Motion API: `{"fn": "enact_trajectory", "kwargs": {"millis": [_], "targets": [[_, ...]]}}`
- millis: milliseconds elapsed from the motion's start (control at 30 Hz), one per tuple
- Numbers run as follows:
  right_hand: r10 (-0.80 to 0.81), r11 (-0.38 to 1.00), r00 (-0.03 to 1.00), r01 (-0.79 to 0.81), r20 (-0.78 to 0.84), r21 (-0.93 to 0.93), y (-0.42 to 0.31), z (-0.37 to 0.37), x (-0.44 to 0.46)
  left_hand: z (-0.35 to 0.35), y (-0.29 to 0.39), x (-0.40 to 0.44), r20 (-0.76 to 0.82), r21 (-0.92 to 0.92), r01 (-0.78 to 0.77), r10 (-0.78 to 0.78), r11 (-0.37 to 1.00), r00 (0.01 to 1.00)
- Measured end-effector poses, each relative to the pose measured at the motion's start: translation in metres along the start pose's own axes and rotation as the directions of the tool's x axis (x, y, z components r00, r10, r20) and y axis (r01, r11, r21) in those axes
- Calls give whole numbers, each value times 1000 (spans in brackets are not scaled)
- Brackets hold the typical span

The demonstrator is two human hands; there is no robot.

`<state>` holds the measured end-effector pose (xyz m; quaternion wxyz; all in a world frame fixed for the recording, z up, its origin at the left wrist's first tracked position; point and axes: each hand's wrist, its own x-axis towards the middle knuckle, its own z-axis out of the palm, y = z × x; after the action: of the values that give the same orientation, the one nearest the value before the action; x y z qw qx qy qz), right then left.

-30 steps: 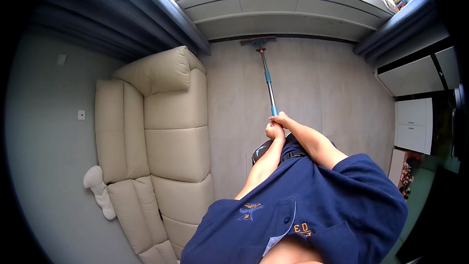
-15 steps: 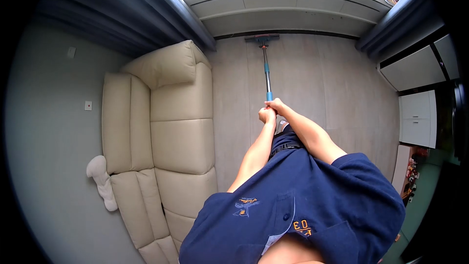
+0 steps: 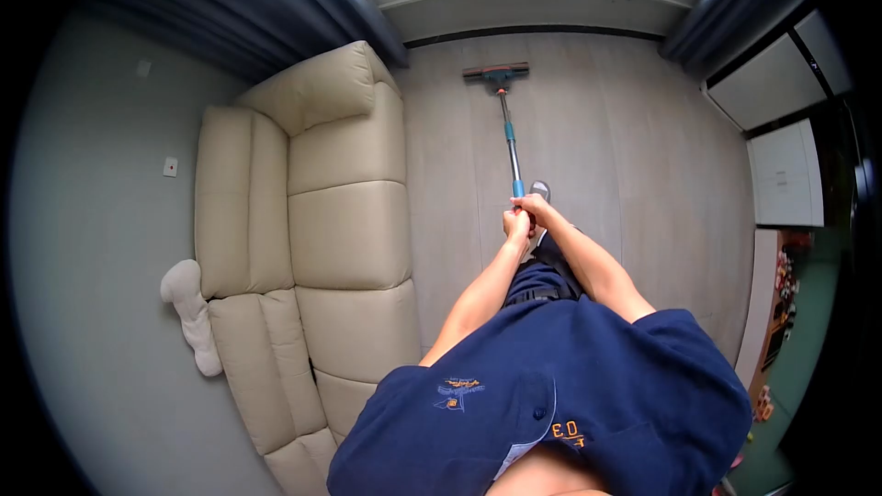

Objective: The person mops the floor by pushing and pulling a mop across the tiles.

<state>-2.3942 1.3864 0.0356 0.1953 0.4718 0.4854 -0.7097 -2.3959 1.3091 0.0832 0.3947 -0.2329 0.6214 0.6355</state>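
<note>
A long-handled mop with a silver and teal pole stretches forward from my body. Its wide, flat head, dark teal with a reddish strip, rests on the floor a short way from the cabinet base. My left hand is closed around the lower part of the handle. Just above and to the right of it, my right hand also grips the handle. The handle's end is hidden behind my hands. A foot in a grey slipper shows beside the pole.
A beige leather sofa runs along the left, with a white cushion-like thing behind it. Low cabinetry spans the far side between dark blue curtains. White cabinets and shelves with small items line the right.
The mop head has come back from the cabinet base toward me, leaving a strip of floor between them. Both hands stay on the handle. The slippered foot shows further forward.
</note>
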Motion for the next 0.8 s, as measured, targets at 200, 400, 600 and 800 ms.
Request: {"fn": "enact_trajectory", "kwargs": {"millis": [200,400,600,800], "targets": [[-48,999,995,46,-83,-27,135,24,-64,-73,-99,-69,175,132,188,-210,973,962],[105,981,991,-118,84,155,216,39,-132,-121,-158,-143,61,206,217,-233,954,970],[37,961,999,-38,9,274,224,50,-95,-114,-172,-116,-70,116,44,-36,992,997],[140,990,990,-140,8,26,196,36,-98,-107,-159,-120,122,-28,210,-206,977,971]]}}
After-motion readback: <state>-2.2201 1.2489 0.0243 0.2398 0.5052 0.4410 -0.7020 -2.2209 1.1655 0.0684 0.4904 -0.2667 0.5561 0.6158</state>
